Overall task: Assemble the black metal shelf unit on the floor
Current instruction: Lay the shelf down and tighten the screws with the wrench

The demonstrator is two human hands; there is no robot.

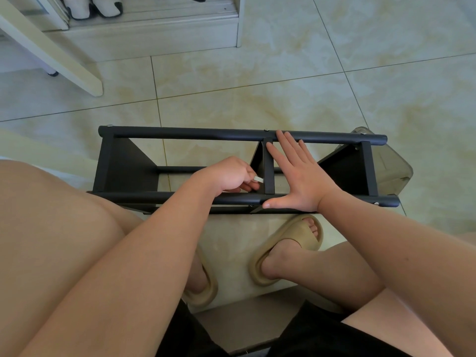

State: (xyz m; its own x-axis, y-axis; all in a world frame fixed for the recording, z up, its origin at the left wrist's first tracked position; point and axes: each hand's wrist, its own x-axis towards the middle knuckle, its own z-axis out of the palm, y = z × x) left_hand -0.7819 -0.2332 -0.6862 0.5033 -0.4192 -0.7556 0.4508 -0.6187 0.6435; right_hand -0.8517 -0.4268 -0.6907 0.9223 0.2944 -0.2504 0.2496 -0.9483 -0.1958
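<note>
Tiled floor (257,86) carries black shelf frame (180,134). Left grip (229,173) pinches small white piece (258,179) beside middle crossbar (268,173); right grip (301,176) released, flat across frame.

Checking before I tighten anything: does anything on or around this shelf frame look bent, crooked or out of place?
Nothing looks bent or broken. The shelf frame lies on its side, rails parallel. Only oddity: a clear plastic bin sits at its right end; whether they touch is unclear.
</note>
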